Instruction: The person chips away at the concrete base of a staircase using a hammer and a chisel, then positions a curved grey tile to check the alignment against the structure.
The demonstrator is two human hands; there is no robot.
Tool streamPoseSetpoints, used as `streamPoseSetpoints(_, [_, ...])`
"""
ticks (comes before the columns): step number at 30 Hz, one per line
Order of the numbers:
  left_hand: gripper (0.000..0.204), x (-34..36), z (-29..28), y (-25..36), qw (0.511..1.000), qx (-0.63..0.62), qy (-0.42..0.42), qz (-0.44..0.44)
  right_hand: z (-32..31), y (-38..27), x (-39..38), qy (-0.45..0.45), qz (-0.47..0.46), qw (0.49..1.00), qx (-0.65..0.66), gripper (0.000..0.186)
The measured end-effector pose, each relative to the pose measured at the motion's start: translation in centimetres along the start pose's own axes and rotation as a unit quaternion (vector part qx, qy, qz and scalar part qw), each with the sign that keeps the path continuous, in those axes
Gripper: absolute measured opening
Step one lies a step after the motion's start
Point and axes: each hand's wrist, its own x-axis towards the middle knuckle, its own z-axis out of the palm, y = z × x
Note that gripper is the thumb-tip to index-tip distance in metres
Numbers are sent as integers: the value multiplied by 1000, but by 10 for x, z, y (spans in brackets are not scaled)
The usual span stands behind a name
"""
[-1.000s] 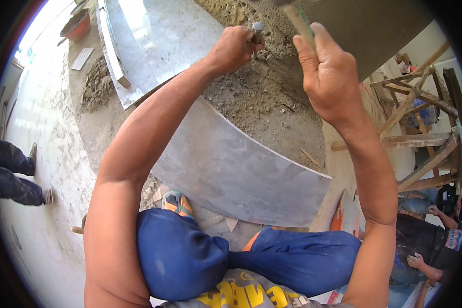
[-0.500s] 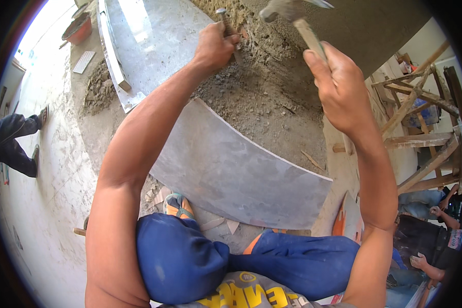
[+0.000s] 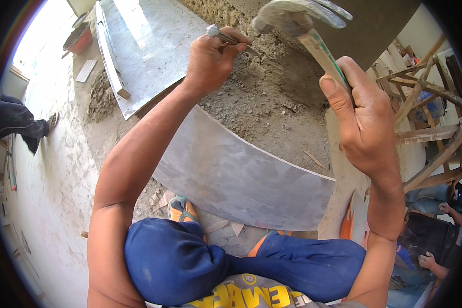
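Note:
My left hand (image 3: pixel 210 60) is closed round a metal chisel (image 3: pixel 226 37), held aslant with its tip against the rough mortar at the foot of the wall (image 3: pixel 339 38). A claw hammer (image 3: pixel 313 38) is gripped by its wooden handle in my right hand (image 3: pixel 362 115). Its head hangs above and to the right of the chisel, apart from it. Crumbled mortar and rubble (image 3: pixel 267 110) cover the ground below both hands. Nearer to me lies a grey tile (image 3: pixel 241 172), in front of my knees.
Another large grey tile (image 3: pixel 154 38) lies at upper left, bearing a long straight bar (image 3: pixel 112 56). Beyond it are a mortar heap (image 3: pixel 101 97) and a reddish bucket (image 3: pixel 78 40). A wooden trestle (image 3: pixel 428 133) and other people (image 3: pixel 428 231) are on the right; another person's leg (image 3: pixel 20 120) shows at left.
The chisel has tipped from near upright to a slant, its struck end leaning left. My right hand and the hammer have come slightly nearer and lower. The person's legs at left have shifted.

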Motion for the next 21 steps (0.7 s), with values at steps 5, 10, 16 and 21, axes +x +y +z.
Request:
streamPoseSetpoints(5, [15,-3,9,6,999,16,27,27,3,-9,5,26,-70,997,-13,23])
streamPoseSetpoints(10, [10,-1,9,13,987,107,50,104,10,-12,21,36,-154,984,-84,16])
streamPoseSetpoints(16, [10,4,8,20,990,90,35,102,9,-23,37,38,-137,979,-145,19])
streamPoseSetpoints(21, [9,8,5,16,984,131,39,114,16,-17,37,14,-157,975,-158,19])
